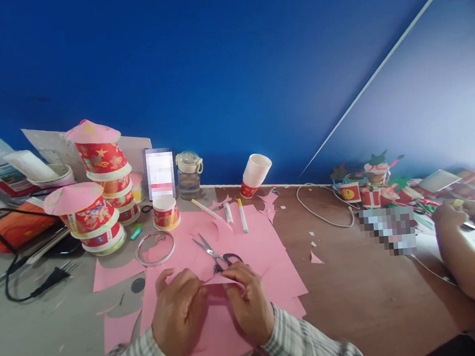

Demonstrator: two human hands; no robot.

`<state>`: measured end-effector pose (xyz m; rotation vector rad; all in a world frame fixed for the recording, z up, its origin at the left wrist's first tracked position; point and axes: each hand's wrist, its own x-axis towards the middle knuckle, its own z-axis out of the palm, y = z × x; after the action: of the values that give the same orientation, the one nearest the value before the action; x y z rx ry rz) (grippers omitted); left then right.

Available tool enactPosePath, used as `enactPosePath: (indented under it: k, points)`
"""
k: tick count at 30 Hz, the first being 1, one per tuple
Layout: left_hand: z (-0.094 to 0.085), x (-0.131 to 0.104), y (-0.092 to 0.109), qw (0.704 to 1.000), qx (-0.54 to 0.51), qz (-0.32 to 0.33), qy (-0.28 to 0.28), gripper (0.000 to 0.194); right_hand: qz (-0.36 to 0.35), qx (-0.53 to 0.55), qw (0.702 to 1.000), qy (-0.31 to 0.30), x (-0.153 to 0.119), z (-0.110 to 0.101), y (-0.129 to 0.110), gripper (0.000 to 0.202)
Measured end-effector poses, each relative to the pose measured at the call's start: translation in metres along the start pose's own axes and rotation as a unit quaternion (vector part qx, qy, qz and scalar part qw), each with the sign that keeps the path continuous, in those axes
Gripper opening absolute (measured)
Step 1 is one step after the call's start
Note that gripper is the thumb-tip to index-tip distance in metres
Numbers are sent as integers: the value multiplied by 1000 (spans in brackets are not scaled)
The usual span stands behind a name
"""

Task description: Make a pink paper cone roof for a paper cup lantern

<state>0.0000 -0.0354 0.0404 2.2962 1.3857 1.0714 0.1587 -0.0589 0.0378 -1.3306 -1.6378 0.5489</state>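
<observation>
A small piece of pink paper (214, 281) is pinched between my two hands, seen almost edge-on. My left hand (177, 309) grips its left end with bent fingers; my right hand (248, 303) holds the right end between thumb and fingers. Under both hands lie large pink paper sheets (273, 252). Just beyond my fingers, scissors (214, 253) with dark handles rest on the sheets, blades pointing away. A whitish ring (155, 248) lies to the left, in front of a red patterned paper cup (166, 213). A glue stick (228, 212) and a marker (242, 216) lie farther back.
Stacked paper-cup lanterns (95, 212) with pink tops stand at left, near a plug (57, 278) and its black cord. At the back are a water bottle (189, 176) and nested paper cups (256, 173). Another person's hands (453, 217) work at right, near a white cable (328, 220).
</observation>
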Motion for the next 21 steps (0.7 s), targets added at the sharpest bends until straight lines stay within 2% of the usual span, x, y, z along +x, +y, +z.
enactPosePath:
  k: [4,9,16,21]
  points:
    - [-1,0,0,999,38,26,12,29,-6,-22,1000,-8,0,1,3,15]
    - [-1,-1,-2,998,48,40,22,30,-26,-37,999,-19,0,0,2,20]
    - [-2,-1,-3,997,51,43,25,31,-61,-34,998,0,-1,1,2,17]
    - [-2,-2,-2,999,20,35,12,24,-31,-68,997,-1,-1,1,5,15]
